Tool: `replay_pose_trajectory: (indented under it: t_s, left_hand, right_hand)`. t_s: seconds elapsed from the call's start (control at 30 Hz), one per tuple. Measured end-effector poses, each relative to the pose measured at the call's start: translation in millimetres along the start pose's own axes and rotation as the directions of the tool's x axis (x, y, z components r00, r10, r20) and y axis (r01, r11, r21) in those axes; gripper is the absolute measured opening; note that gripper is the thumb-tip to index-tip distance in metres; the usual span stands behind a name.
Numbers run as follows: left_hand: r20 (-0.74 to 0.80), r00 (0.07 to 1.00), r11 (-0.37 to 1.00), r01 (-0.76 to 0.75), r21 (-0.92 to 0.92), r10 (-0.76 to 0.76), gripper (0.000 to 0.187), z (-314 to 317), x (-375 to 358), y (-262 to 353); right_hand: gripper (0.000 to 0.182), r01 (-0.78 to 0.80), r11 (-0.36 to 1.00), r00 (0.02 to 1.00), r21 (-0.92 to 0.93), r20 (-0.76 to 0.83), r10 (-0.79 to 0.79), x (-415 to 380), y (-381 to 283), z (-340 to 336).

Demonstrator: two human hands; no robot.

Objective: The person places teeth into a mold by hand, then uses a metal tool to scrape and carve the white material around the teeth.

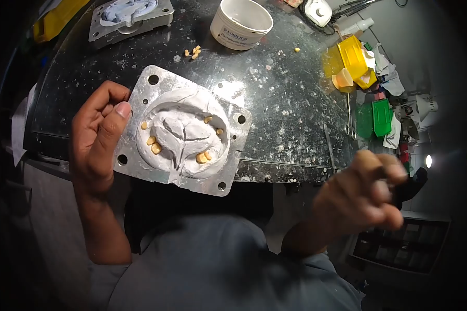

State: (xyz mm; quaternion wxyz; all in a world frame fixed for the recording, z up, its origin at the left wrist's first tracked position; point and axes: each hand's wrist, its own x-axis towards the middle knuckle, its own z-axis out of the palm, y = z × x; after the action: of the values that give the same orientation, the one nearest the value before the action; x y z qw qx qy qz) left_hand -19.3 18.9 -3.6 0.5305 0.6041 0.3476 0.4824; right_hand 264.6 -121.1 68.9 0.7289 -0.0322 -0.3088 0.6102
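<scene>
My left hand [101,135] grips the left edge of a square metal mold plate [205,185], thumb on its face. White plaster [184,129] fills the plate's round middle, with a hollow and several yellowish teeth [155,148] set in it. The plate is tilted up toward me at the bench's front edge. Off to the right of the plate, my right hand [355,194] is raised and blurred by motion, its fingers curled; whether anything is between the fingertips cannot be made out.
On the dark, speckled bench [290,124] stand a second metal mold [132,26] at the back left and a white tub [238,31]. Several loose teeth [194,52] lie between them. Yellow bins [354,59], a small orange cup [342,79] and a green bin [381,118] are at the right.
</scene>
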Motion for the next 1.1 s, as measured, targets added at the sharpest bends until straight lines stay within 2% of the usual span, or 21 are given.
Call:
replay_pose_trajectory:
  t_s: [0.03,0.07,0.1,0.13,0.2,0.27,0.33,0.4,0.43,0.47,0.53,0.67,0.73,0.8,0.87,0.9,1.1]
  left_hand:
    - [0.001,1.000,1.000,-0.001,-0.003,0.001,0.022,1,0,-1]
    - [-0.006,1.000,1.000,-0.007,-0.013,0.007,0.022,2,1,-1]
    - [-0.013,1.000,1.000,-0.015,-0.022,0.015,0.022,3,1,-2]
    - [-0.012,1.000,1.000,-0.017,-0.024,0.017,0.022,3,1,-2]
    - [-0.017,1.000,1.000,-0.009,-0.003,0.009,0.023,2,0,-2]
    - [-0.020,1.000,1.000,0.000,0.006,0.000,0.023,0,0,-2]
    - [-0.025,1.000,1.000,0.008,0.013,-0.008,0.023,0,0,-1]
    - [-0.028,1.000,1.000,-0.007,0.013,0.007,0.023,3,0,0]
    - [-0.028,1.000,1.000,-0.005,0.012,0.005,0.023,2,0,-1]
    - [-0.017,1.000,1.000,0.005,0.007,-0.005,0.023,0,0,-2]
    - [-0.005,1.000,1.000,0.016,0.000,-0.016,0.023,-1,1,-3]
    - [-0.023,1.000,1.000,-0.004,0.027,0.004,0.023,0,1,-3]
    - [-0.028,1.000,1.000,-0.011,0.027,0.012,0.023,1,1,-2]
    - [-0.031,1.000,1.000,0.002,0.009,-0.001,0.023,2,1,-1]
    - [-0.023,1.000,1.000,0.006,0.009,-0.006,0.023,2,1,0]
    - [-0.016,1.000,1.000,0.009,0.010,-0.009,0.023,2,1,0]
    - [-0.022,1.000,1.000,-0.008,0.005,0.008,0.023,2,1,0]
  right_hand:
    - [0.028,-0.101,0.959,0.992,-0.264,0.048,0.118,8,3,-2]
    - [0.030,-0.054,0.820,0.998,-0.570,0.006,0.069,8,10,-10]
    - [0.029,-0.029,0.631,0.998,-0.775,-0.062,-0.030,12,19,-9]
    - [0.029,-0.146,0.574,0.989,-0.806,-0.128,0.071,17,20,-11]
    - [0.031,-0.154,0.498,0.987,-0.853,-0.115,0.108,31,30,-21]
    - [0.034,-0.272,0.535,0.961,-0.800,-0.203,0.185,36,37,-24]
    - [0.030,-0.269,0.515,0.962,-0.814,-0.203,0.182,40,38,-27]
    - [0.026,-0.391,0.529,0.903,-0.753,-0.204,0.377,43,30,-32]
    - [0.023,-0.298,0.420,0.948,-0.857,-0.216,0.232,40,40,-31]
    - [0.020,0.118,-0.021,0.968,-0.993,0.110,0.226,53,35,-34]
    - [0.026,0.199,-0.045,0.976,-0.979,0.194,0.100,53,47,-37]
    - [0.027,0.123,0.000,0.991,-0.992,0.123,0.052,50,48,-39]
    - [0.031,0.180,-0.135,0.984,-0.974,0.180,0.010,51,49,-37]
    - [0.029,0.179,-0.090,0.984,-0.980,0.179,0.013,53,51,-38]
    - [0.021,0.249,-0.031,0.964,-0.968,0.245,0.098,54,50,-44]
    - [0.016,0.190,-0.010,0.980,-0.982,0.189,0.054,51,53,-43]
    - [0.020,0.233,-0.034,0.972,-0.972,0.231,0.035,53,56,-49]
